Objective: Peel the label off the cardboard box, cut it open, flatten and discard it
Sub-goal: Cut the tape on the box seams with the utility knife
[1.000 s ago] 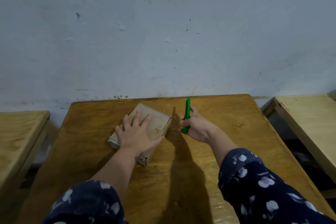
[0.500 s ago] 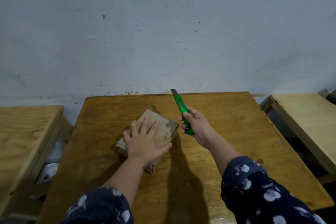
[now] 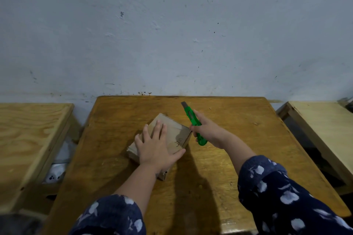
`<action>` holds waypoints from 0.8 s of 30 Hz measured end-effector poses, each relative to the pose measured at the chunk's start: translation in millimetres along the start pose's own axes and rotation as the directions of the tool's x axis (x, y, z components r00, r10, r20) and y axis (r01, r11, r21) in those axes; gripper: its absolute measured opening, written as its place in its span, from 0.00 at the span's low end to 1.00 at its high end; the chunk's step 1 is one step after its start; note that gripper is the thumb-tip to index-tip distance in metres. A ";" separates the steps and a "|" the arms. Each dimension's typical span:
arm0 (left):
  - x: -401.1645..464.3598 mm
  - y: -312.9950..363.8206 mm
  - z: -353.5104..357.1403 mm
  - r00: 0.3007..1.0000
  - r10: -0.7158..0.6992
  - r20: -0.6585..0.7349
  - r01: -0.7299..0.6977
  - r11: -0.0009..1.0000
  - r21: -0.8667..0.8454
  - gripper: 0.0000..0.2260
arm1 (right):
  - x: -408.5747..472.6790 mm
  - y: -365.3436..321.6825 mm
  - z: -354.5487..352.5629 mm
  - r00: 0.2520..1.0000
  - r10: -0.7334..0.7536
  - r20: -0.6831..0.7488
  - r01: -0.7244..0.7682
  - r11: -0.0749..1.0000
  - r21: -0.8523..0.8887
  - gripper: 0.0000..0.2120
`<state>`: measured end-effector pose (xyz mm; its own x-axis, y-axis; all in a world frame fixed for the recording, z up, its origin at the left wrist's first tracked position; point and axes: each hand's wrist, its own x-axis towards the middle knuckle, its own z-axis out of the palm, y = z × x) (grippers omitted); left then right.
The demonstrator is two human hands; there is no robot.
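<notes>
I am standing over a wooden counter (image 3: 238, 168) that is butting against a pale, scuffed wall (image 3: 172, 34), with a lighter wooden counter flanking it on each side. The cardboard box (image 3: 172, 131) is lying flat a little left of the middle of my counter, closer to the far edge than the near one, turned at an angle so one corner is pointing toward the wall; some dark handwriting is showing on its top near the right corner. My left hand (image 3: 155, 149) is pressing down on the box top, palm flat and fingers spread wide, gripping nothing. My right hand (image 3: 207, 129) is curling closed around the green utility knife (image 3: 194, 123), just beside the box's right corner, holding it above the counter. The knife is tilting up and away from me, its short grey blade extending out of the far tip toward the far edge. My dark floral sleeves are filling the near corners.
</notes>
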<state>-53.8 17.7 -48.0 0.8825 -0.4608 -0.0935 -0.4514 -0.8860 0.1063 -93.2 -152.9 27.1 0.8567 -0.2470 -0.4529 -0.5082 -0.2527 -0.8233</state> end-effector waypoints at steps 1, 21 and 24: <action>-0.2 0.0 0.1 1.000 0.000 -0.003 0.000 1.000 -0.005 0.49 | 0.4 -0.2 0.5 1.000 -0.014 0.024 0.014 0.999 -0.036 0.37; -1.4 1.1 3.9 0.998 -0.018 -0.062 0.015 0.999 -0.045 0.47 | 19.3 -3.8 12.1 0.966 -0.216 -0.142 0.205 0.975 -0.090 0.06; -1.6 1.2 3.8 0.998 -0.023 -0.058 0.020 0.999 -0.044 0.48 | 22.5 -7.7 8.5 0.964 -0.211 -0.162 0.194 0.974 -0.115 0.22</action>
<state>-56.3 17.1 -51.5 0.8989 -0.4366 -0.0379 -0.4271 -0.8921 0.1476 -69.3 -148.6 20.3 0.9187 -0.3360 -0.2075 -0.3391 -0.4019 -0.8506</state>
